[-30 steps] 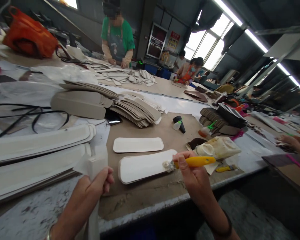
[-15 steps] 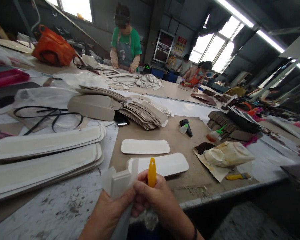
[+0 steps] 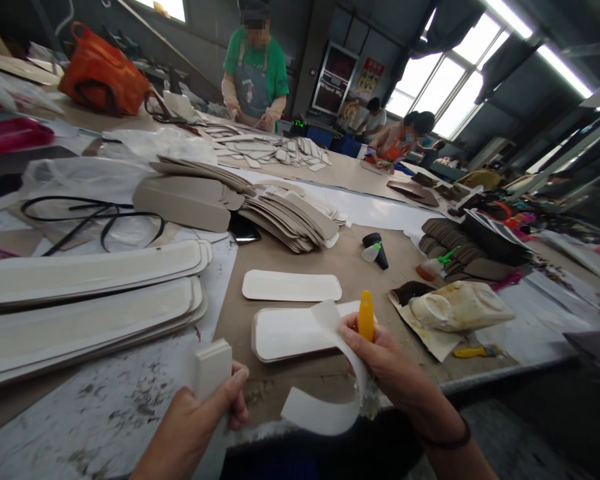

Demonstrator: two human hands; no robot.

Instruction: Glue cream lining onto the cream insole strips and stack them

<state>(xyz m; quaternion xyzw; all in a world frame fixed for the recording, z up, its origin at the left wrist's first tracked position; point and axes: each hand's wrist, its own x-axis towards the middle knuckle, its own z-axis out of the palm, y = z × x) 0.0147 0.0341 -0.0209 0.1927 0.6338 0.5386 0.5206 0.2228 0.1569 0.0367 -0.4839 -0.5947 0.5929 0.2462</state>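
Head view: left grip (image 3: 207, 410) was closed round a stack of pale strips (image 3: 213, 370); right grip (image 3: 386, 361) pinched one curled strip (image 3: 323, 413) and a yellow-handled brush (image 3: 366, 319) near the front edge of the surface (image 3: 270, 383); white panels (image 3: 287, 333) lay just beyond.

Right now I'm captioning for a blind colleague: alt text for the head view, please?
A right hand holds a curling white strip and a yellow brush at a cluttered table; the left hand grips a stack of strips. White panels lie just beyond.
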